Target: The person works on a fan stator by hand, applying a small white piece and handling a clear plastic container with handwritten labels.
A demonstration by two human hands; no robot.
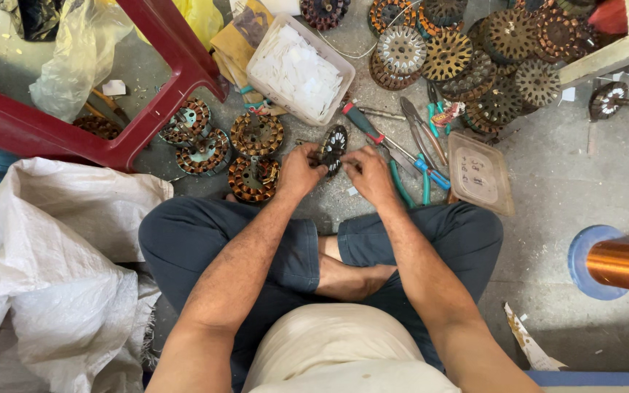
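Both forearms reach far, wrists bent inward. Left hand (300, 171) and right hand (370, 175) pinch a dark round stator core (334, 148) between fingertips, held on edge just over the floor (562, 189). Wound stators (256, 135) sit left, pliers (420, 171) right.

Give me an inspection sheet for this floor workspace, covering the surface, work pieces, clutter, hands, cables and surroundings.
Surface: grey concrete floor, dusty, with paper scraps.
Job's things: one dark round stator core held upright between both hands; wound stators beside it, a pile of bare cores farther off.
Clutter: tub of white paper slips, its lid, screwdriver, pliers.
Grips: left hand and right hand both closed on the core.
Cables: nothing seen; a copper wire spool at right.
Surroundings: red plastic stool, white woven sack.
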